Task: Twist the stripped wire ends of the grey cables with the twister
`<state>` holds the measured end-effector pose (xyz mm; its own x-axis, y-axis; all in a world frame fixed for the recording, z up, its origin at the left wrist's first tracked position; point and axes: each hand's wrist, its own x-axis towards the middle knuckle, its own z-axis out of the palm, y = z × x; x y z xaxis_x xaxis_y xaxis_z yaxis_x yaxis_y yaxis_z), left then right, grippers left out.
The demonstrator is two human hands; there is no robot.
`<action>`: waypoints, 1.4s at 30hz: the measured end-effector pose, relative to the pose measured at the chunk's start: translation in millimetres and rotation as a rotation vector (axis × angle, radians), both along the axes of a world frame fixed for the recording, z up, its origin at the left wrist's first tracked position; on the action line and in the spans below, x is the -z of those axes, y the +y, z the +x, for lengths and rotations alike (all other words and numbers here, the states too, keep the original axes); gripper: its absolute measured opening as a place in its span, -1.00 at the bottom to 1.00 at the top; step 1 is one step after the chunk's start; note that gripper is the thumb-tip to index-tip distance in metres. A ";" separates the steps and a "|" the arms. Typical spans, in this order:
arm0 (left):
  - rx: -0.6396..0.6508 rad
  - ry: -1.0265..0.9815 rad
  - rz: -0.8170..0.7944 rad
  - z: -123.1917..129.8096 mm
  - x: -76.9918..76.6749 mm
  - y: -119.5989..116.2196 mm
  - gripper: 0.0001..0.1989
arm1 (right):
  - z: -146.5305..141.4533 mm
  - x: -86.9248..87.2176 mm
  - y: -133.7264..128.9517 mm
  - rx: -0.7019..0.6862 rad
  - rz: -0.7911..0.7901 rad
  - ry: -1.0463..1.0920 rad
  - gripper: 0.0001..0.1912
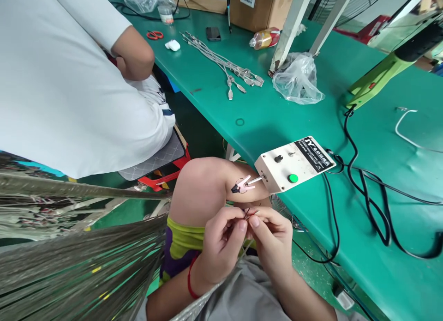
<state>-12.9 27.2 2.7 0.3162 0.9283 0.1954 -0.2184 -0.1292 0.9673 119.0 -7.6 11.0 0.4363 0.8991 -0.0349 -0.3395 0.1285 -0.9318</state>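
Left hand: the person's left hand (221, 245), red cord at the wrist, has thumb and forefinger pinched closed on thin dark and reddish wires (247, 215).
Right hand: the right hand (272, 233) pinches the same fine strands, its thumb tip just beside the left's.
Wires: between both sets of fingertips, short loose ends poking out above them.
Cable: a pale, glossy cord (202, 304) slants across the lap toward the hands.
Machine: just beyond the hands, a white box-shaped device (289, 166) with green button and black knob; its metal shaft carries a pink-and-black clip (243, 185).
Table: smooth green worktop (252, 111), bearing grey cables with metal plugs (221, 60) and a crumpled clear plastic bag (299, 78).
Room: long grey strands (86, 261) at left; a seated co-worker in white (69, 90) beyond.
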 end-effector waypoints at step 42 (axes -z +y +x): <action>-0.044 0.138 -0.003 -13.8 9.1 51.6 -0.79 | -1.0 -13.0 20.6 0.028 -0.036 -0.231 -0.77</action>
